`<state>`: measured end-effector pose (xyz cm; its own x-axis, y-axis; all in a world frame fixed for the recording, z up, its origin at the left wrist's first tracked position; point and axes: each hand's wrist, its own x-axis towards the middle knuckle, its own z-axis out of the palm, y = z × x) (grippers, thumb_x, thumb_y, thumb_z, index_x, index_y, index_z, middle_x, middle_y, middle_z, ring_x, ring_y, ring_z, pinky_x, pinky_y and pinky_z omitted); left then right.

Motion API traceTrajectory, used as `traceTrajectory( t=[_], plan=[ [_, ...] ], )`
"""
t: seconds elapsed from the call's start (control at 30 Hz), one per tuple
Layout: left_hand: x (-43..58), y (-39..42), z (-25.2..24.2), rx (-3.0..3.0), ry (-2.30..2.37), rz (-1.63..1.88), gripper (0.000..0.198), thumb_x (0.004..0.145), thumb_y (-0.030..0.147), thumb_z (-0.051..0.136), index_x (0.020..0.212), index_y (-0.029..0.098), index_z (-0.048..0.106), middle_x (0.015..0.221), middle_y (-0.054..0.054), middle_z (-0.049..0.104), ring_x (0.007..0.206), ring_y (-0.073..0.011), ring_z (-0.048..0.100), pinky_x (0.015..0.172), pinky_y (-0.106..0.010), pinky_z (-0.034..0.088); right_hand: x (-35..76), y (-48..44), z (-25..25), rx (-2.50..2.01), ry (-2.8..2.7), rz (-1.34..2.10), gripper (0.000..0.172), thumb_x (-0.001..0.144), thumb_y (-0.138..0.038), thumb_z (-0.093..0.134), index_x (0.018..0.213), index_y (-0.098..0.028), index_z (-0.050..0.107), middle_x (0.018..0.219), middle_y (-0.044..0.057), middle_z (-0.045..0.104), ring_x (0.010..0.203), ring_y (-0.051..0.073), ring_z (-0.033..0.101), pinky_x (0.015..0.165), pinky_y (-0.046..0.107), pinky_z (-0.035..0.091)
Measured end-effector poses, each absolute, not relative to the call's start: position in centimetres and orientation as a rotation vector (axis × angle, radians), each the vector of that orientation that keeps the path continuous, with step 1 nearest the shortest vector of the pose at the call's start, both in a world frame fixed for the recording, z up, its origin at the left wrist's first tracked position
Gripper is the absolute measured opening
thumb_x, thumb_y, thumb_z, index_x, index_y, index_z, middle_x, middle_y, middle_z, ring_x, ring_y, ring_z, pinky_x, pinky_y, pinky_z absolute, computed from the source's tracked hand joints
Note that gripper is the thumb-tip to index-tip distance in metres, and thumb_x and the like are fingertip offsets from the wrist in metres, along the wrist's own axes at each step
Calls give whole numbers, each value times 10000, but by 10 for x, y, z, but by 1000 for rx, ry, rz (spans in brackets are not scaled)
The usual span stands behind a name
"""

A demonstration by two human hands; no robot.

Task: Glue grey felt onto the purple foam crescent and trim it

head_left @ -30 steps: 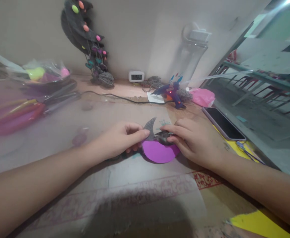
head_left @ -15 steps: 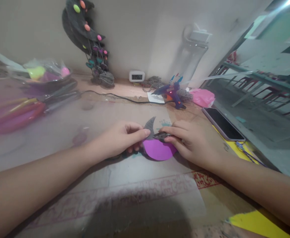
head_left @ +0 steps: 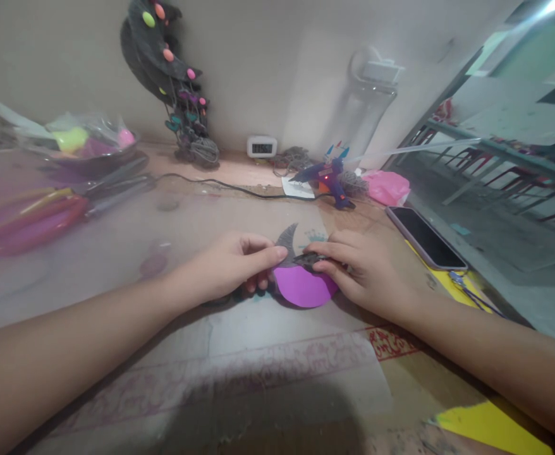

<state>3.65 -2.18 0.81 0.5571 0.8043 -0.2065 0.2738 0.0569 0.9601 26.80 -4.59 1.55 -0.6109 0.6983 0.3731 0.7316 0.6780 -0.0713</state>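
Observation:
My left hand (head_left: 232, 262) pinches a small grey crescent (head_left: 288, 236) between thumb and forefinger; its surface looks ribbed, as if wound with yarn, and one tip points up. Closed at the crescent's right side, my right hand (head_left: 365, 275) grips its dark lower end, partly hidden by the fingers. Just below and against the crescent is a rounded piece of purple paper (head_left: 306, 289), its upper edge covered by the grey piece and my right fingers. Something dark lies under my left fingers, too hidden to name.
A glue gun (head_left: 327, 177) with a lit red light stands behind my hands, its cord running left. Nearby are a small digital clock (head_left: 262, 147), a pink bag (head_left: 387, 188) and a phone (head_left: 426, 237). Left are scissors (head_left: 64, 205); a decorated dark crescent (head_left: 158, 54) leans at the wall.

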Motion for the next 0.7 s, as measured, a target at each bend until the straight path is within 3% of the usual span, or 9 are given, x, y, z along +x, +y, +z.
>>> traceTrajectory(
  t=[0.7],
  plan=[
    [36,-23,10,1510,971,509,349,862,438,550,646,165,557,512,27,551,431,-70,490,399,-160,358,270,-44,8,-1093,-2434,32,310,957,-376,467,996,-163,690,728,45,636,701,160,560,636,273,388]
  ],
)
